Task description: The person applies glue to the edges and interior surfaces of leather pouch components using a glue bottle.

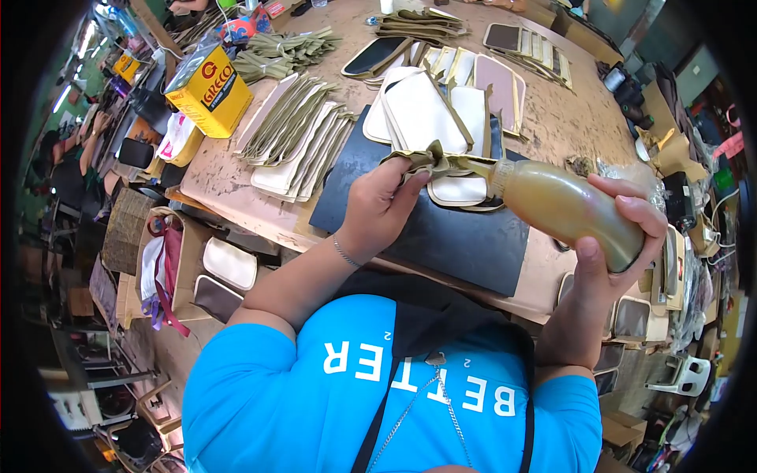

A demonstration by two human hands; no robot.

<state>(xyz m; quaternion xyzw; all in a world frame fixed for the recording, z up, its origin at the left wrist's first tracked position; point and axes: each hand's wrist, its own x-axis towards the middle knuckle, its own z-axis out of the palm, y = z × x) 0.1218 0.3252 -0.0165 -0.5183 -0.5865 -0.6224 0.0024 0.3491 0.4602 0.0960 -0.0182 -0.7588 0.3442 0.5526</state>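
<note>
My left hand [382,201] pinches a folded olive fabric strip [422,159] between thumb and fingers, above the table. In my right hand [619,236] is a translucent amber squeeze bottle [564,201], tilted nearly sideways. Its nozzle points left and meets the strip close to my left fingertips; whether anything flows out cannot be seen. Below and behind my hands, white rounded panels [426,110] lie piled, some edged in olive. Beneath them is a dark flat board [441,248] on the table.
A yellow Greco can [209,91] stands at the table's left side. Beside it lie stacked olive-edged panels [303,142] and bundled olive strips [288,51]. More panels [528,51] sit at the back right. A box [169,268] with panels and ribbons is lower left.
</note>
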